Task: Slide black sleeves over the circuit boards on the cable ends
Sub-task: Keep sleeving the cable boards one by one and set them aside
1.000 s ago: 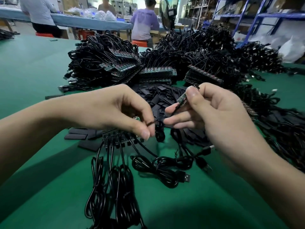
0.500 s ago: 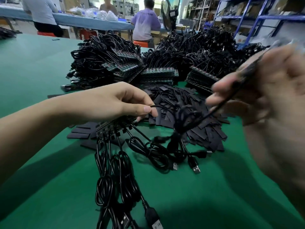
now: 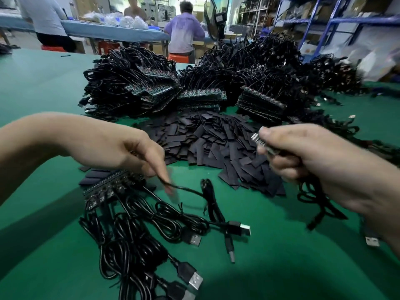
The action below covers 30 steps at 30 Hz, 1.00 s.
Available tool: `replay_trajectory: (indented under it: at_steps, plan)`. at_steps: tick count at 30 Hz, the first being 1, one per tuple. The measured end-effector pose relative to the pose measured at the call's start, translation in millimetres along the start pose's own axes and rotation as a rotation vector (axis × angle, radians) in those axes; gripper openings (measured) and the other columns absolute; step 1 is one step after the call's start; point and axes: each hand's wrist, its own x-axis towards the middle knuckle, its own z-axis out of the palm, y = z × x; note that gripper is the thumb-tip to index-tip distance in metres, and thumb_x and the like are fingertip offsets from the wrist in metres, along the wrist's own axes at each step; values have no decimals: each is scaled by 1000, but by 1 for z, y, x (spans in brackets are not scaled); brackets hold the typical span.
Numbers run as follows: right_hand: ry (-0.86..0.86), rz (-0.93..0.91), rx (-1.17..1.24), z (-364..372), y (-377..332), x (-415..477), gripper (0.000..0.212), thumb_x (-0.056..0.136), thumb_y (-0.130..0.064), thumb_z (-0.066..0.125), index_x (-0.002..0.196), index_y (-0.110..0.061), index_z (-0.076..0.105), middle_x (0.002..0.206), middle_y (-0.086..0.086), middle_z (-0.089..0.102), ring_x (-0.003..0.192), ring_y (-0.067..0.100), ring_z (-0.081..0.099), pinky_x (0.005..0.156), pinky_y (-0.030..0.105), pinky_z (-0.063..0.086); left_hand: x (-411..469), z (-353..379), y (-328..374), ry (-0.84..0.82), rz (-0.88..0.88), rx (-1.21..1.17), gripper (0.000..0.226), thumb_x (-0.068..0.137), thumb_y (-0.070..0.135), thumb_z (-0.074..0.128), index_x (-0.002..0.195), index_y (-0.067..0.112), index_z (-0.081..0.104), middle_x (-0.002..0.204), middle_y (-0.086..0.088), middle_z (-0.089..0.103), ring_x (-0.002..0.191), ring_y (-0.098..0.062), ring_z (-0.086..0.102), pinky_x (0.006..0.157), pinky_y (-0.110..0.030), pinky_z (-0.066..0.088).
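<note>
Circuit board (image 3: 258, 140), long axis up-left, in curled right grip (image 3: 313, 156); left grip (image 3: 121, 150) tight around cable (image 3: 188, 189).

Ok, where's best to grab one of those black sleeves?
Probably a sleeve on the near edge of the pile, lying flat and loose on the green mat. Come from the near side and pinch one short end across its flat faces; it looks too thin to grip by its edges.

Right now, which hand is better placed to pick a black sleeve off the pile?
Probably the left hand: the right hand grips a circuit board, while the left only pinches a cable beside the sleeve pile and could drop it.
</note>
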Motion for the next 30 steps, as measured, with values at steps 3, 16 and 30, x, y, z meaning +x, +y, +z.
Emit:
replay_trajectory:
  at_steps: [3, 16, 30]
  plan:
    - [61, 41, -131, 15, 16, 11, 42, 96, -55, 56, 76, -22, 75, 52, -14, 40, 44, 6, 34, 43, 16, 30, 1, 2, -1, 26, 64, 242, 34, 98, 32, 61, 98, 65, 69, 106, 26, 59, 95, -1, 63, 75, -17, 51]
    - [430, -80, -506, 37, 55, 18, 31, 101, -41, 57, 82, -17, 61, 66, 1, 60, 57, 4, 46, 56, 18, 37, 94, 19, 57, 345, 150, 708, 27, 96, 45, 60, 121, 39, 70, 114, 17, 62, 102, -7, 60, 80, -32, 52]
    - [434, -120, -288, 41, 57, 12, 36, 93, -53, 62, 85, -18, 61, 65, 4, 59, 55, 7, 45, 58, 33, 38, 101, 29, 58, 495, 286, 673, 12, 93, 35, 71, 99, 29, 79, 99, 10, 72, 92, -14, 65, 71, -37, 54]
